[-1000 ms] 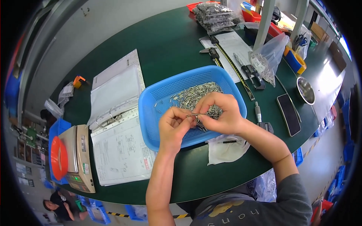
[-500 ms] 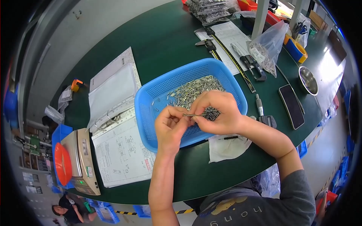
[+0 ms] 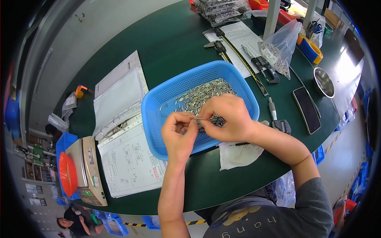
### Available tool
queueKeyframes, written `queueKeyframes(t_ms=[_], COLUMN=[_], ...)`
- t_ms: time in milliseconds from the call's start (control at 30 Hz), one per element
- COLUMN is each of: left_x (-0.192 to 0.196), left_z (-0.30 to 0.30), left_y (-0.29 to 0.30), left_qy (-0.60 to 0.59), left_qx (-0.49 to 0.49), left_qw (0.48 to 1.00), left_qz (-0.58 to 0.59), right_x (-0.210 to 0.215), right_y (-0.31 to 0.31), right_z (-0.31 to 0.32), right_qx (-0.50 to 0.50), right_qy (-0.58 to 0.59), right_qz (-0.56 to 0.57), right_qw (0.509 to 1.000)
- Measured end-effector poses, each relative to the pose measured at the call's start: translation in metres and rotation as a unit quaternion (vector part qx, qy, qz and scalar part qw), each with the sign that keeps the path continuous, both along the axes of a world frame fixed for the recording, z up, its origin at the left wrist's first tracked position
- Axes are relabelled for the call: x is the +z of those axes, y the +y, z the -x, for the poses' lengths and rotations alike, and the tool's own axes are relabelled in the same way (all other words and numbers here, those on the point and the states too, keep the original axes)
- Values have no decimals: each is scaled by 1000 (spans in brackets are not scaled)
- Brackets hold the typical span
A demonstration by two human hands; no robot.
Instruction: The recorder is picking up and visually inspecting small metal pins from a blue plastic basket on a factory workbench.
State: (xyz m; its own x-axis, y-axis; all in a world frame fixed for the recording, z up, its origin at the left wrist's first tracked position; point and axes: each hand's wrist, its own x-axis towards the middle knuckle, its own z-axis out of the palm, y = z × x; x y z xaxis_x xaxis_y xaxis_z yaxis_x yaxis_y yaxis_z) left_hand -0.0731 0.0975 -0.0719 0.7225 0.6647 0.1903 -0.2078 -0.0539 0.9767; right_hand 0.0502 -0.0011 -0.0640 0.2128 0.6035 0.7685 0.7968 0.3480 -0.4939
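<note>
My left hand pinches a small silver metal pin between thumb and forefinger, over the near part of a blue perforated plastic basket. The thumb and forefinger of my right hand close on the other end of that pin, its remaining fingers curled. Many similar short metal pins lie heaped in the basket. Part of the heap is hidden under my right hand. By the basket's near right side a white cloth carries a thin dark tool.
An open binder of drawings and a scale with an orange-red dish are left. Calipers, a digital micrometer, a phone and a metal bowl lie right. Bagged parts are at the back.
My fingertips have shifted slightly up and to the left. My right hand has turned a little, covering more of the pins beneath it. The basket has stayed put.
</note>
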Motion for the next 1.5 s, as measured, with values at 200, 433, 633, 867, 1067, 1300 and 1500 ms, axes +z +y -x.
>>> queueKeyframes(t_ms=[200,433,633,867,1067,1300,1500], left_x=[4,6,4,2,1,0,1], left_z=[2,5,6,6,9,8,7], left_y=[6,10,13,13,17,17,16], left_qy=[-14,-24,-23,-1,-34,-62,-60], left_qx=[-20,-57,-81,-97,-83,-80,-78], left_qw=[992,982,976,978,968,962,964], left_qz=[121,178,200,185,234,253,247], right_x=[4,3,5,4,2,2,2], right_y=[-2,0,-1,2,3,1,2], right_z=[-2,-3,-3,-2,-3,-2,-2], right_qx=[-9,0,-10,4,-88,-62,-71], right_qy=[166,157,148,144,22,-18,-27], right_qz=[53,39,38,23,-23,-29,-43], right_qw=[985,987,988,989,996,998,996])
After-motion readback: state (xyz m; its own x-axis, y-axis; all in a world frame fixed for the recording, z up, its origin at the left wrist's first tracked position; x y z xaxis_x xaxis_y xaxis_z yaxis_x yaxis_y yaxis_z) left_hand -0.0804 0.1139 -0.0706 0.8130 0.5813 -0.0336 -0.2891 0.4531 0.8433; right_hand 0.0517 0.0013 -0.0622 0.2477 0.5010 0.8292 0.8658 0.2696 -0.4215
